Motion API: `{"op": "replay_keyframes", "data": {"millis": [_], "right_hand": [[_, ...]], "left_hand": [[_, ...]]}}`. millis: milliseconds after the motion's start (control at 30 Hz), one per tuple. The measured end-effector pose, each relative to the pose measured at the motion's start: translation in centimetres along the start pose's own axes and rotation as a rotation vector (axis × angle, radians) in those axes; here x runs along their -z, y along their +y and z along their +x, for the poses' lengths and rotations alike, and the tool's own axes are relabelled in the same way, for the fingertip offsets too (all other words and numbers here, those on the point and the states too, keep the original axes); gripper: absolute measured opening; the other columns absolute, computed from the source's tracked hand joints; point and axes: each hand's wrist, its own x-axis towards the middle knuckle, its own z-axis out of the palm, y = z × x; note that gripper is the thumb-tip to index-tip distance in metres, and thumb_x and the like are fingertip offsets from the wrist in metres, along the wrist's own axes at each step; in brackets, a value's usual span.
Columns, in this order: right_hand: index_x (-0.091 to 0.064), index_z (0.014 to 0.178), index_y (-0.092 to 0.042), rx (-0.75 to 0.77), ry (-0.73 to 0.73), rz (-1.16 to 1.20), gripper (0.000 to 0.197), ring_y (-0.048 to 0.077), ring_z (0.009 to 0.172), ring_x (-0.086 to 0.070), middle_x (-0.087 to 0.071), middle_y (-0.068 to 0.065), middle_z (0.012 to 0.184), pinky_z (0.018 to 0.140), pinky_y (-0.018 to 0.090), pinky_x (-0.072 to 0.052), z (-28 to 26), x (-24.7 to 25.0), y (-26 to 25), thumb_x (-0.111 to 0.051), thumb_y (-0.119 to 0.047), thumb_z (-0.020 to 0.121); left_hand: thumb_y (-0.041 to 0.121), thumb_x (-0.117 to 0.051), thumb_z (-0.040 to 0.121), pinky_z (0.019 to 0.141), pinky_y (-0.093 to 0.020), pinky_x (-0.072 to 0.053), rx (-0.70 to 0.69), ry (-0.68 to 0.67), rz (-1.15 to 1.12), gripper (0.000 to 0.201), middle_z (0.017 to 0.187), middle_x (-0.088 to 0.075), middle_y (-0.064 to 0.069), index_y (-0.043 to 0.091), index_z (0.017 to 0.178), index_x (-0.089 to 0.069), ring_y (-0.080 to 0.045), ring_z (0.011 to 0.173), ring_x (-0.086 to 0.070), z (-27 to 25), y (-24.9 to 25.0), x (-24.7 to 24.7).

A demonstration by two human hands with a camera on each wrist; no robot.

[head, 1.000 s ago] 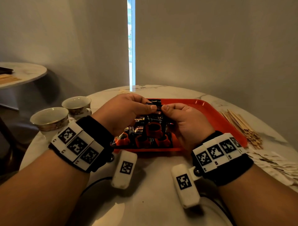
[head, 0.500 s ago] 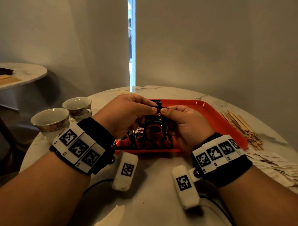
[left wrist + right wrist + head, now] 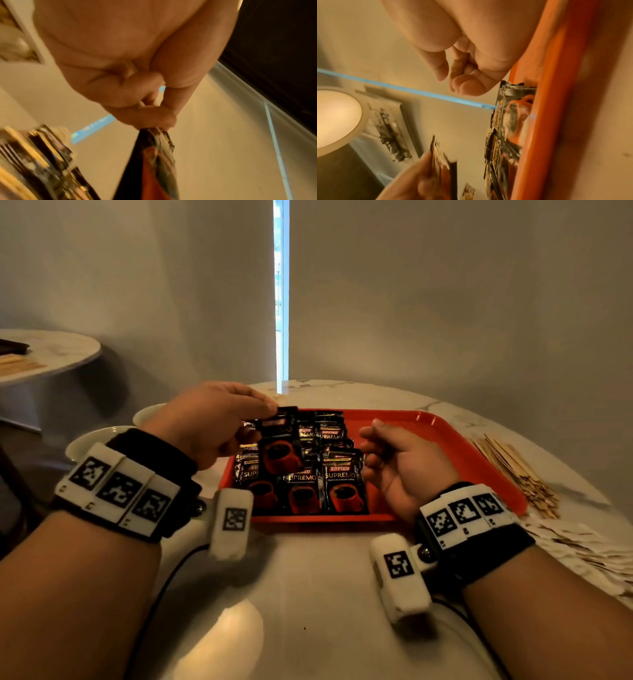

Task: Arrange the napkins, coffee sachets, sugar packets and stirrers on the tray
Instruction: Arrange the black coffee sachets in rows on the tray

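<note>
Red plastic tray [image 3: 455, 440] already carries rows of black coffee sachets [image 3: 342, 484]; your left hand [image 3: 209, 422] pinches one black sachet [image 3: 279, 446] by its top above them, your right hand [image 3: 404, 467] loosely curled, empty; lay it flat, aligned with the nearest row

grey walls [image 3: 445, 285], bright window slit [image 3: 281, 302]

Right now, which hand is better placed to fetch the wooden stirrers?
Right. The right hand is empty and nearer the stirrers beside the tray; the left hand pinches a coffee sachet.
</note>
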Motion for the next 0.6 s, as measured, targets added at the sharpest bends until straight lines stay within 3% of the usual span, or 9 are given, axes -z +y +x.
{"op": "replay_keyframes", "data": {"millis": [133, 267, 500, 600], "right_hand": [[-0.067, 0.084, -0.009, -0.065, 0.054, 0.029, 0.024, 0.006, 0.047, -0.051, -0.058, 0.000, 0.064, 0.044, 0.019, -0.044, 0.6, 0.8, 0.3, -0.056, -0.024, 0.099], [-0.066, 0.085, -0.009, -0.072, 0.058, 0.038, 0.024, 0.008, 0.048, -0.052, -0.058, 0.000, 0.064, 0.047, 0.021, -0.044, 0.7, 1.1, 0.4, -0.055, -0.024, 0.099], [-0.066, 0.085, -0.008, -0.074, 0.063, 0.027, 0.024, 0.009, 0.050, -0.051, -0.058, 0.001, 0.064, 0.049, 0.022, -0.043, 0.7, 1.0, 0.4, -0.054, -0.024, 0.099], [-0.066, 0.084, -0.008, -0.068, 0.066, 0.026, 0.024, 0.009, 0.051, -0.050, -0.057, 0.001, 0.064, 0.050, 0.022, -0.042, 0.6, 0.9, 0.4, -0.054, -0.023, 0.099]], "left_hand": [[0.015, -0.067, 0.093, 0.033, -0.017, -0.027, 0.116, -0.026, 0.047, 0.005, 0.080, -0.065, -0.007, 0.011, 0.089, -0.068, -0.010, 0.049, -0.052, 0.9, -0.9, 1.4], [0.012, -0.065, 0.094, 0.037, -0.017, -0.035, 0.213, -0.071, 0.121, 0.009, 0.091, -0.067, -0.012, 0.005, 0.100, -0.068, -0.012, 0.056, -0.056, 1.0, -1.4, 0.9], [0.011, -0.070, 0.089, 0.040, -0.018, -0.038, 0.250, -0.055, 0.170, 0.017, 0.100, -0.070, -0.015, 0.002, 0.104, -0.071, -0.014, 0.062, -0.057, 1.3, -2.0, 1.2], [0.011, -0.072, 0.088, 0.038, -0.019, -0.035, 0.263, -0.056, 0.198, 0.012, 0.095, -0.068, -0.014, 0.005, 0.098, -0.072, -0.013, 0.060, -0.054, 1.3, -2.1, 1.3]]}}
